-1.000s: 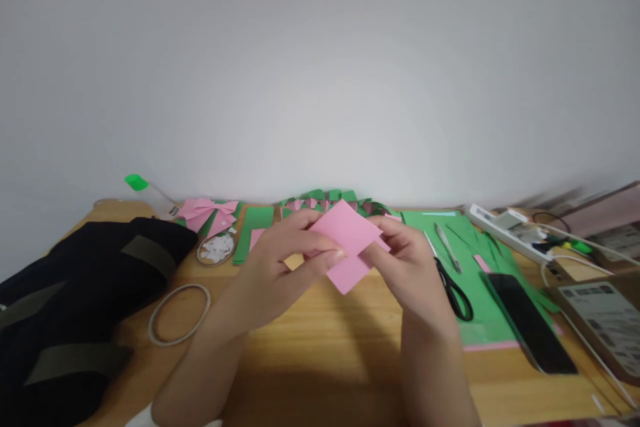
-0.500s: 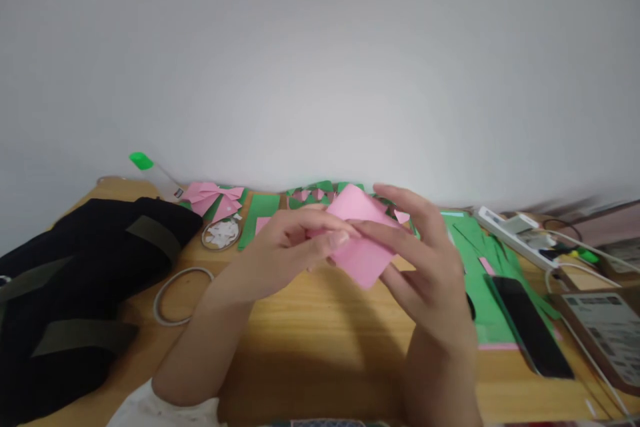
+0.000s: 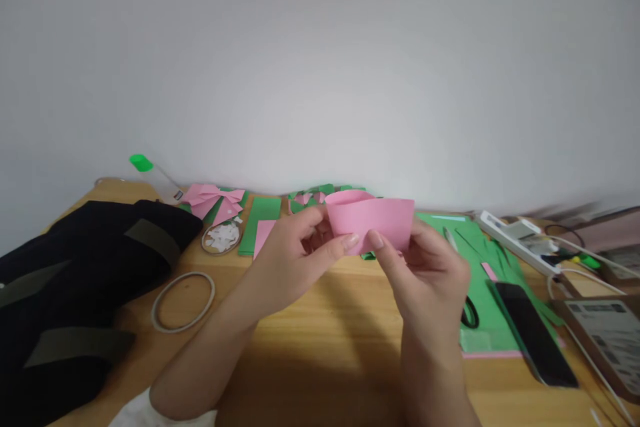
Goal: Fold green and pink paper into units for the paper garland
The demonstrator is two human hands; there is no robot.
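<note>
A piece of pink paper is held up above the wooden table, curled over so that its left side forms a rounded bend. My left hand pinches its lower left part, thumb on the near face and fingers behind. On the right, my right hand grips the lower edge with its thumb in front and the other fingers mostly hidden behind the paper. Both thumb tips are close together but apart.
Behind lie green sheets, a pink bow and a dish of white scraps. A white ring and black cloth are left; a phone, scissors and a power strip are right.
The pink paper has turned from a diamond position to a curled, wide one. My right hand has lowered its raised fingers and now grips the paper with its thumb in front.
</note>
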